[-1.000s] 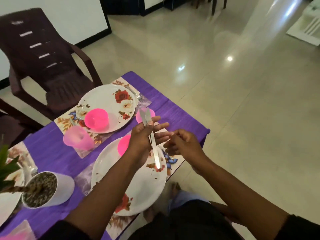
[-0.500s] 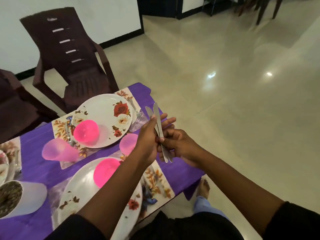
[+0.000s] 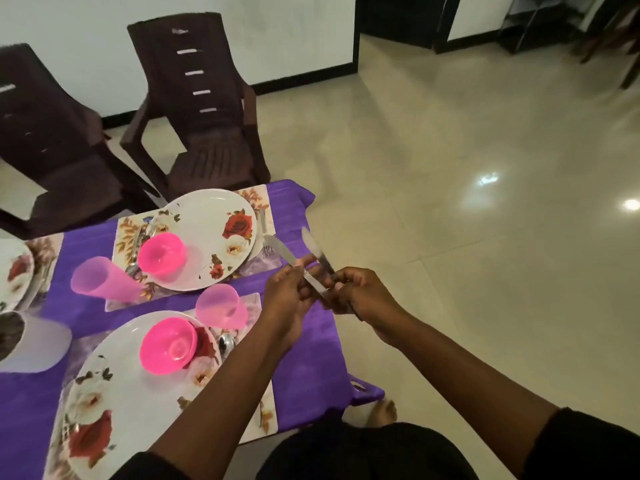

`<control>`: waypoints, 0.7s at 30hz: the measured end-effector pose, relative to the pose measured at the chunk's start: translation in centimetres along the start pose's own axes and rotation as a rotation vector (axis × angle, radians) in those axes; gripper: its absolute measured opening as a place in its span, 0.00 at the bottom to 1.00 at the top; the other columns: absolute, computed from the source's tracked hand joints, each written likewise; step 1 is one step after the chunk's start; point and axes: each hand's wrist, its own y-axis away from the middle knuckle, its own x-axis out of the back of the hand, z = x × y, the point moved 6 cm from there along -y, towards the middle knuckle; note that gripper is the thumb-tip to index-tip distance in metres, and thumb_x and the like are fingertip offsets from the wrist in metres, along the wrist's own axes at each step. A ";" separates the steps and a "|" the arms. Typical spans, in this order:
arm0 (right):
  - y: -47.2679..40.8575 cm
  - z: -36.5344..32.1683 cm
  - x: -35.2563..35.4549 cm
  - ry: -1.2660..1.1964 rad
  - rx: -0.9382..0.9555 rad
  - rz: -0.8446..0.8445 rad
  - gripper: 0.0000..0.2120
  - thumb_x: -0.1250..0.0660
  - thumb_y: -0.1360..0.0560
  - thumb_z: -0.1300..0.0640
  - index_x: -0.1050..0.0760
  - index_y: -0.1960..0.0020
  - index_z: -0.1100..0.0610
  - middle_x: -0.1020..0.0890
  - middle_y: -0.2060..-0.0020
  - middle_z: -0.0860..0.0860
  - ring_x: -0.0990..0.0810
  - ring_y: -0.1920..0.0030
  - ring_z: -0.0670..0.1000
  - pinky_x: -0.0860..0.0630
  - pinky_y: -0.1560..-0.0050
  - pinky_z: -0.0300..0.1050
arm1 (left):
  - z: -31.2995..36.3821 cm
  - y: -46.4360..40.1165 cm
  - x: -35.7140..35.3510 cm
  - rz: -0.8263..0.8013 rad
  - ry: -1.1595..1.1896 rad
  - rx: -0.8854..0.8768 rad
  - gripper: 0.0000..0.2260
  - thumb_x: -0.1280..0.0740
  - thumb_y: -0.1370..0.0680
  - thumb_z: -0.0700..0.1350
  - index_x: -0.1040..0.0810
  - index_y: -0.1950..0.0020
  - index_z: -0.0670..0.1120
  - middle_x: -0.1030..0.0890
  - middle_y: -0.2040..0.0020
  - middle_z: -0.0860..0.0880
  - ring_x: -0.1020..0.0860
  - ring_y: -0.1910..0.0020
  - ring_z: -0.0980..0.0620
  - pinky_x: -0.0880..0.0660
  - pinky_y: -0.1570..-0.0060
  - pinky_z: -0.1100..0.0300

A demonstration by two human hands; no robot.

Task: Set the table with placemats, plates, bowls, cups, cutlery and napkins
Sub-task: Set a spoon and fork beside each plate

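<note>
Two table knives (image 3: 313, 263) held above the purple table's (image 3: 304, 341) right edge, blades fanned up and away — left hand (image 3: 289, 297) and right hand (image 3: 358, 294) both pinching the handles, forearms extended, no readable writing.

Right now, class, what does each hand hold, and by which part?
Left hand and right hand each pinch a silver table knife by its handle, blades pointing away.

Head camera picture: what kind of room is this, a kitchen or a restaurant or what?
Most likely a dining area in a home. A table under a purple cloth is laid with flowered plates and pink bowls, brown plastic chairs stand beside it, and the floor is shiny tile.
</note>
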 end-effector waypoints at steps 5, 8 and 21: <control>-1.2 -0.6 5.3 0.156 -0.039 0.161 0.13 0.44 0.18 0.68 0.21 0.47 0.65 0.16 0.59 0.56 0.21 0.67 0.50 0.30 0.70 0.38 | 0.5 -2.0 0.5 0.071 0.010 0.003 0.14 0.43 0.12 0.46 0.21 0.35 0.42 0.14 0.47 0.40 0.16 0.47 0.40 0.19 0.41 0.41; -2.2 -0.4 7.7 0.166 -0.085 0.164 0.14 0.43 0.20 0.68 0.19 0.48 0.63 0.17 0.63 0.55 0.26 0.69 0.49 0.36 0.72 0.39 | -0.1 -2.4 0.1 0.128 0.026 0.037 0.13 0.43 0.13 0.44 0.20 0.41 0.39 0.23 0.62 0.45 0.25 0.65 0.50 0.19 0.55 0.49; -15.5 -6.2 15.2 0.164 -0.108 -0.294 0.18 0.45 0.22 0.71 0.25 0.38 0.62 0.16 0.59 0.59 0.23 0.69 0.52 0.33 0.75 0.41 | -0.4 -10.1 -7.4 0.484 -0.104 -0.081 0.06 0.34 0.16 0.42 0.18 0.46 0.42 0.21 0.64 0.46 0.36 0.77 0.59 0.39 0.78 0.66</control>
